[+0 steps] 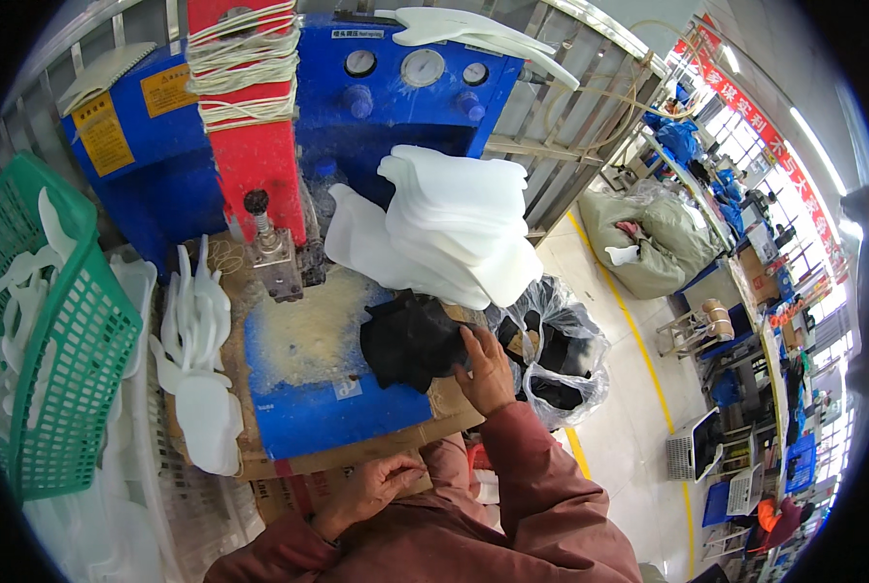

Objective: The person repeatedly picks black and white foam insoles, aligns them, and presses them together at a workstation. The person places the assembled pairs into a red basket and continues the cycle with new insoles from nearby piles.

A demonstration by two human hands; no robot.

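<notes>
My right hand point(488, 374) is at the right edge of a crumpled pile of black fabric pieces point(405, 345). Its thumb and fingers take hold of the edge of the fabric. The pile lies partly on a blue board point(337, 418) dusted with pale residue. Low in front of my body is my left hand point(374, 494), its fingers curled together with nothing visible in them. Just behind the fabric stands a tall stack of white foam-like shaped sheets point(454, 228). A metal press head point(277, 262) on a red machine arm point(250, 165) hangs over the board's far side.
Left are a green basket point(75, 360) of white cut-outs and more white shapes point(196, 369). A clear plastic bag point(561, 374) with black pieces stands right of the table. Behind is a blue machine panel point(395, 107) with gauges. Beyond a yellow floor line point(638, 340) are workbenches.
</notes>
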